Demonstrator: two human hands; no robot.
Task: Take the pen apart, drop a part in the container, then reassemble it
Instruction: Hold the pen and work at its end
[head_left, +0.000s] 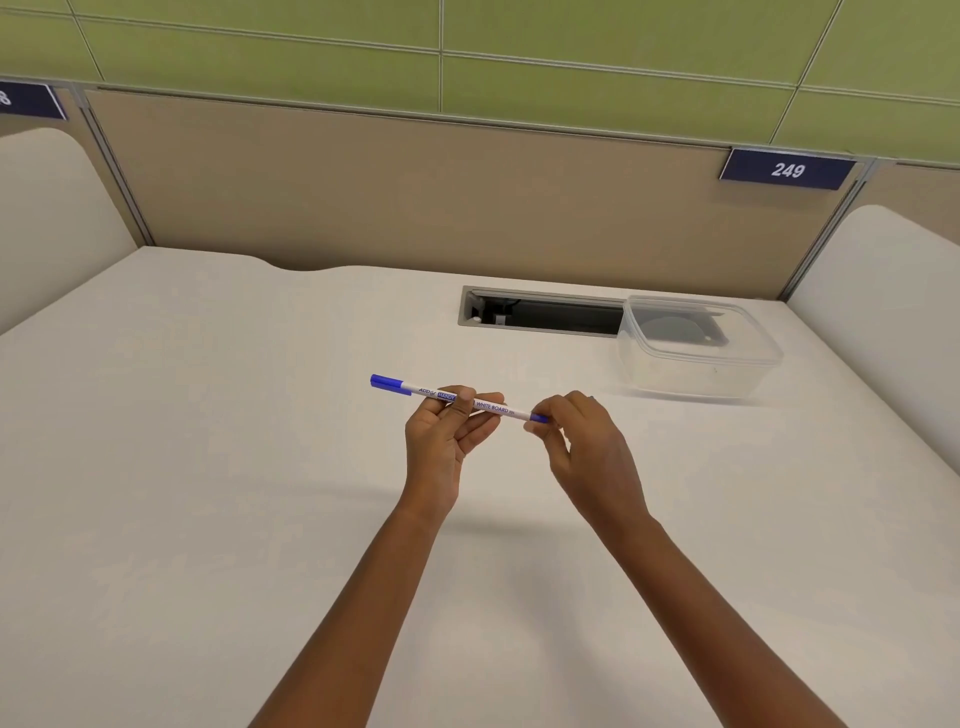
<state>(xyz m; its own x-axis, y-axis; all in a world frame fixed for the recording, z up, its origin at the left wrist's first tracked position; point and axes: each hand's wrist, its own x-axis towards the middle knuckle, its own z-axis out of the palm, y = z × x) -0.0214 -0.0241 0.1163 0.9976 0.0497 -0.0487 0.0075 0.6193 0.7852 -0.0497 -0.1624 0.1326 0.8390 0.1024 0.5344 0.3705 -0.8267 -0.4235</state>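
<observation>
While the pen (462, 400) was held above the counter (208, 467), its barrel was clenched in the left hand (447, 431) and its blue end pinched by the right hand (576, 436); light, stiff and likely slippery, it was best gripped mid-barrel.

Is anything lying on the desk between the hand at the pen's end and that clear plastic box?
No. In the head view, only bare white desk separates the right hand from the clear plastic container; the blue-and-white whiteboard pen is held on the hand's other side.
</observation>
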